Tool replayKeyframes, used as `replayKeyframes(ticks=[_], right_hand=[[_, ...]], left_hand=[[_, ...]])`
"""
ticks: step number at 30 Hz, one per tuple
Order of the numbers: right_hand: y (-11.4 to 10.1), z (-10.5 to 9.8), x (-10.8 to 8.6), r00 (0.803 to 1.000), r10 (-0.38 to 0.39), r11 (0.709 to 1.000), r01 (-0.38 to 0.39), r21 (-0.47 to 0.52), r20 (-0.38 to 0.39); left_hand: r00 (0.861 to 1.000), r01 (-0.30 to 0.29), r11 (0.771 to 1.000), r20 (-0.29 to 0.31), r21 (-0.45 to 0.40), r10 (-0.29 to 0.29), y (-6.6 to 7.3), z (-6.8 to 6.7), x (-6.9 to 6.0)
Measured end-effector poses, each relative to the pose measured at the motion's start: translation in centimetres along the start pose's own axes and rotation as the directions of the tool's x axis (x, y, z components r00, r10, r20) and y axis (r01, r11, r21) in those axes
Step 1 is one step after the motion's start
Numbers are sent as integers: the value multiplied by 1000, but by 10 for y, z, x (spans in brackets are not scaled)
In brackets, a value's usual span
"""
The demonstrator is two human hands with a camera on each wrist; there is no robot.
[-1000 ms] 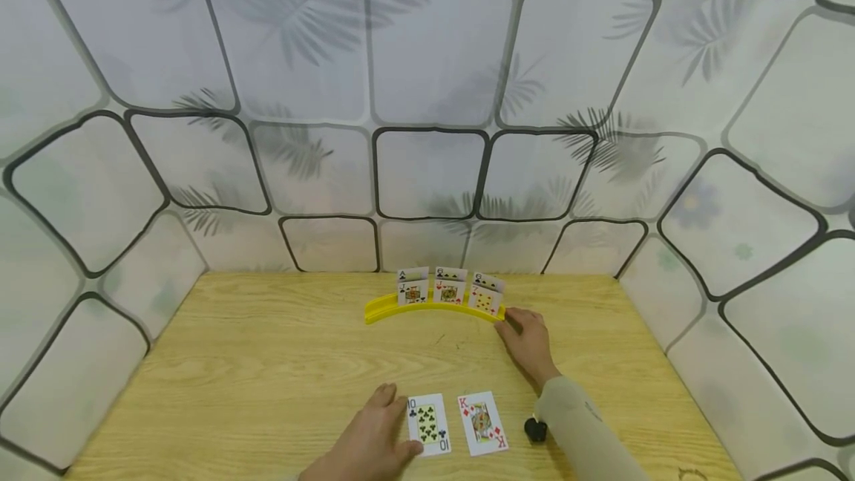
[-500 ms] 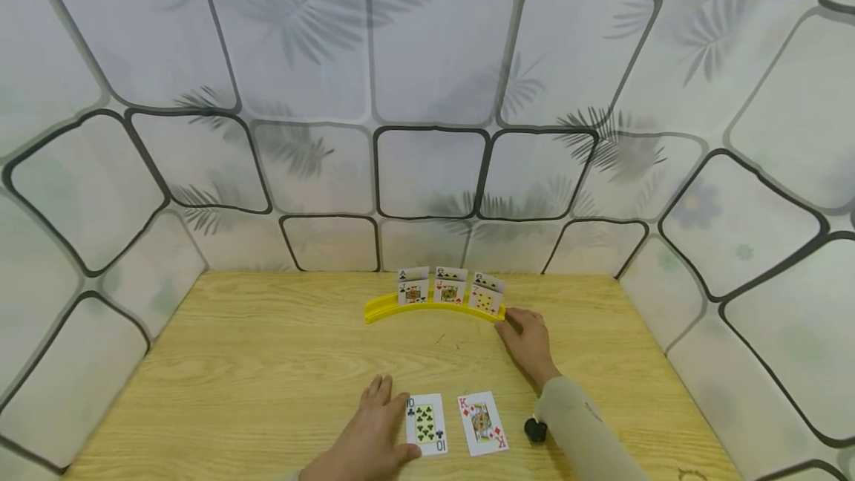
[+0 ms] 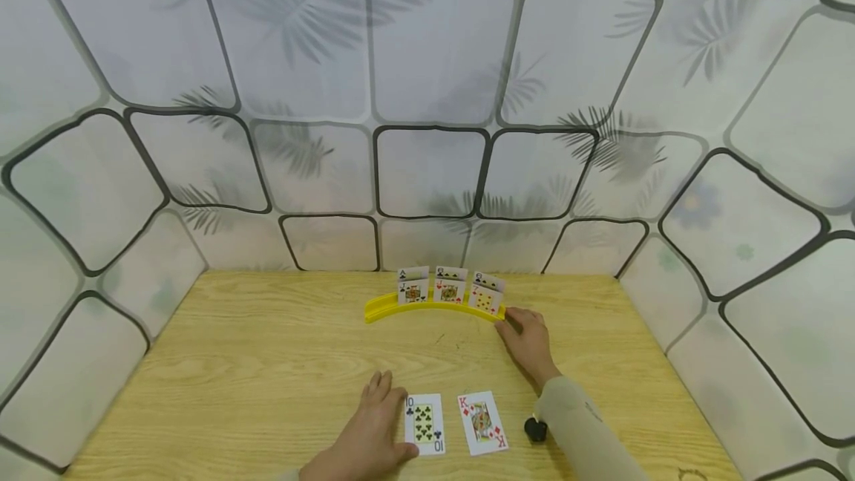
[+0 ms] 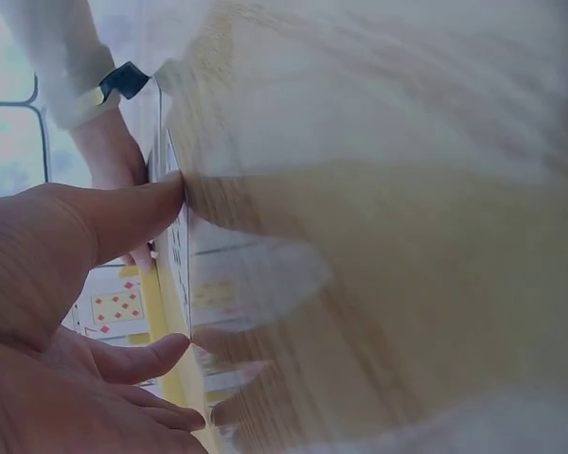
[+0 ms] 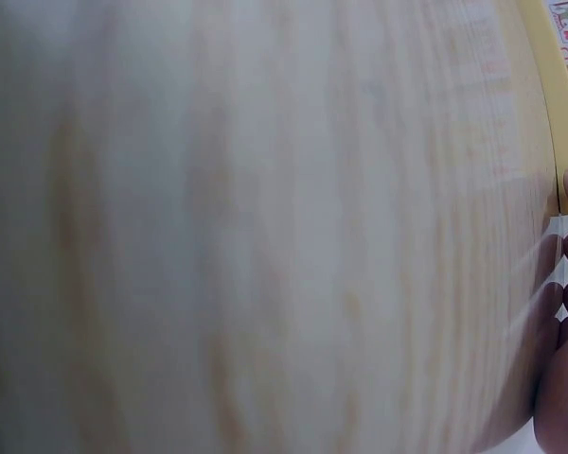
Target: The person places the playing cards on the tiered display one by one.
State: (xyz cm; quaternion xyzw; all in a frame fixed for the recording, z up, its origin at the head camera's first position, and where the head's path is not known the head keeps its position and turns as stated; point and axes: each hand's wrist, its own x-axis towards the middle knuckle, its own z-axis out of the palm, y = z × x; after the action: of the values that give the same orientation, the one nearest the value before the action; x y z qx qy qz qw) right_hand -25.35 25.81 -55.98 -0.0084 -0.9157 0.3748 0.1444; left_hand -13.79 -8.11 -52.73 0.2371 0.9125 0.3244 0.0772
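Note:
My left hand (image 3: pixel 369 429) lies at the left edge of a ten of clubs playing card (image 3: pixel 424 424) on the table. Its thumb and index tips touch the card's two left corners, and the other fingers stretch forward. At the back, my right hand (image 3: pixel 529 340) pinches the right end of a curved yellow card holder (image 3: pixel 381 309) with thumb and fingers. Three pairs of cards stand in it: a jack of clubs (image 3: pixel 413 293) under an ace, a jack of hearts (image 3: pixel 449 293) under a six, and a seven of diamonds (image 3: pixel 485 300) under another six.
A king of diamonds (image 3: pixel 482 423) lies face up right of the ten. A small black piece (image 3: pixel 535 430) sits by the right sleeve (image 3: pixel 581 421). The wooden table (image 3: pixel 234 362) is enclosed by patterned walls (image 3: pixel 434 58) at the back and sides.
The ten of clubs has slid slightly left with my left hand, whose fingers have spread a little. My right hand and the card holder have stayed in place.

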Motion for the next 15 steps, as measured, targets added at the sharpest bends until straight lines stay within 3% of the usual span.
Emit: replayKeyframes(ticks=[15], right_hand=[[3,1,2,1000,2,1000,-2,1,1]], left_hand=[[999,7,998,32,-59,-5,1,-2,2]])
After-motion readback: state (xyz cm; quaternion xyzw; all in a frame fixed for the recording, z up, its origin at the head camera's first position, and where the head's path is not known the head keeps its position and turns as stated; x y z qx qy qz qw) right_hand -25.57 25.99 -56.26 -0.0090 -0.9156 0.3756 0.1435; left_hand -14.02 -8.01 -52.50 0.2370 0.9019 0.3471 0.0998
